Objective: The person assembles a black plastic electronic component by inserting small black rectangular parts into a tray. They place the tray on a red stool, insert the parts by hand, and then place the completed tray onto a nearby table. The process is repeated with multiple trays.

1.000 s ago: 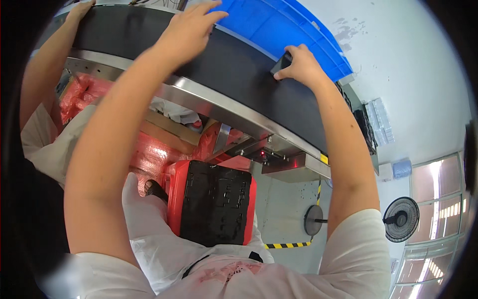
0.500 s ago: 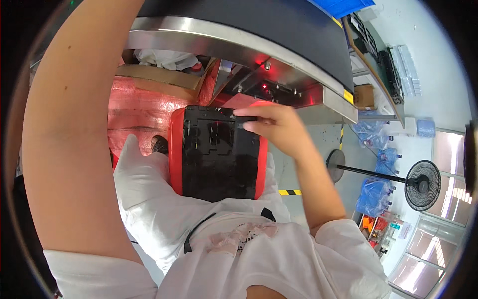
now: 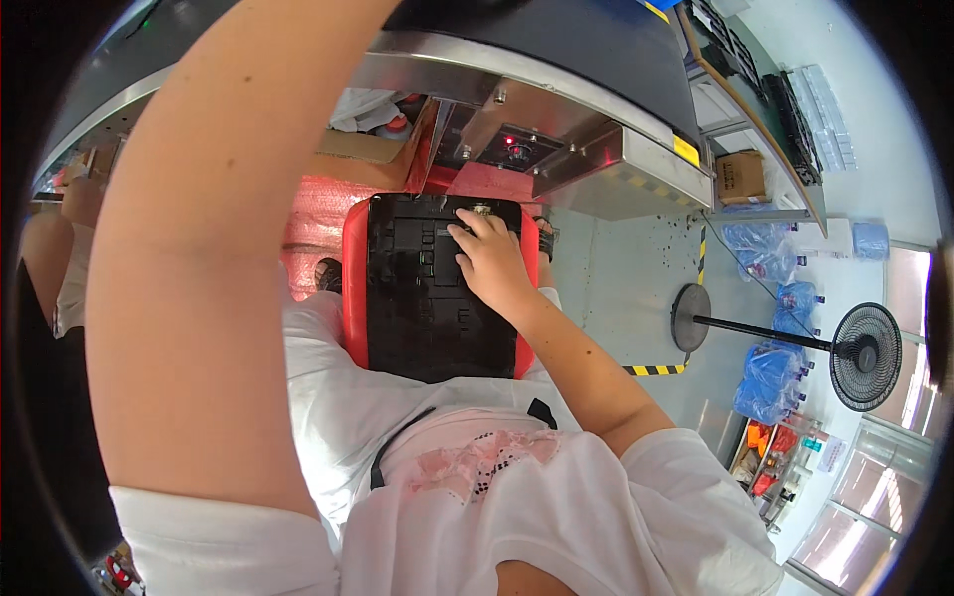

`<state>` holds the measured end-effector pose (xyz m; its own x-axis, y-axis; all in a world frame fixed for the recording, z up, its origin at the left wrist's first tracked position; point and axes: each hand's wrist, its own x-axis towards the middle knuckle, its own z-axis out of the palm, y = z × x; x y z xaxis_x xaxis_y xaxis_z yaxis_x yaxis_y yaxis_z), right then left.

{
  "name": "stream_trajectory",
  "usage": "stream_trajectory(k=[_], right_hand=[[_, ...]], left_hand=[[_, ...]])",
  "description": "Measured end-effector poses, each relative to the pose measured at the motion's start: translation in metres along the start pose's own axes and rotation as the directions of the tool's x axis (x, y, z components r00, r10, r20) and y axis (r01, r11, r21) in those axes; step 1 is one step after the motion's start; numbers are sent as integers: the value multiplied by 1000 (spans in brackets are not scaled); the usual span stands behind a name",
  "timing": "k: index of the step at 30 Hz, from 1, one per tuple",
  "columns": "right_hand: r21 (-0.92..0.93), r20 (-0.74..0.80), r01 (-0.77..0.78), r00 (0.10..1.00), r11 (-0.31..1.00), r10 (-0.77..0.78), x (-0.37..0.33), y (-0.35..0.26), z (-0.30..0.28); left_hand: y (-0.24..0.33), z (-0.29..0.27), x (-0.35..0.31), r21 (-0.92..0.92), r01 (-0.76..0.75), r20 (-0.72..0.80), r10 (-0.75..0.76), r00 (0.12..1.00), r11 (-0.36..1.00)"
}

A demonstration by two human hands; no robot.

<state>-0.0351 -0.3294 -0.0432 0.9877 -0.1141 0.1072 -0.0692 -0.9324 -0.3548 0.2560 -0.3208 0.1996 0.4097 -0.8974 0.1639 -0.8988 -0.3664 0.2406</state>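
A black-topped case with red sides [image 3: 427,338] rests at my lap, between my knees, with raised block shapes moulded into its black face. My right hand [image 3: 487,256] lies on the upper right of that face, fingers stretched and apart, holding nothing that I can see. Just beyond its fingertips a small, shiny, metallic-looking spot [image 3: 482,210] shows at the case's far edge; it is too small to name. My left forearm [image 3: 199,248] rises along the left side and leaves through the top edge, so the left hand is out of sight.
A dark-topped workbench with a metal edge [image 3: 437,58] runs across the top, a red-lit control box [image 3: 517,149] beneath it. Red wrap [image 3: 316,214] and a cardboard box [image 3: 363,149] lie under the bench. A black fan [image 3: 865,356] stands at the right. Another person's arm [image 3: 45,253] shows at far left.
My right hand has let go of a small black piece and now lies spread on the case's face. The shiny spot has come into sight. The whole view has shifted slightly.
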Motion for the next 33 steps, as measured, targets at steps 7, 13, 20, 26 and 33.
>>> stream_trajectory(k=[7, 13, 20, 26, 33], right_hand=[[47, -205, -123, 970, 991, 131, -20, 5, 4], [-64, -175, -108, 980, 992, 96, -56, 17, 21], [-151, -157, -115, 983, 982, 91, -54, 18, 26], [-122, -82, -114, 991, 986, 104, -49, 15, 9], [139, 687, -206, 725, 969, 56, 13, -52, -140]], left_hand=[[42, 15, -69, 24, -281, -486, 257, 835, 959], [57, 62, -188, 13, -378, -282, 366, 887, 926], [52, 180, -240, -243, -159, 2, 164, 986, 957], [34, 218, -263, -217, -59, 17, 64, 998, 974], [37, 209, -266, -156, 33, 103, -17, 995, 987]])
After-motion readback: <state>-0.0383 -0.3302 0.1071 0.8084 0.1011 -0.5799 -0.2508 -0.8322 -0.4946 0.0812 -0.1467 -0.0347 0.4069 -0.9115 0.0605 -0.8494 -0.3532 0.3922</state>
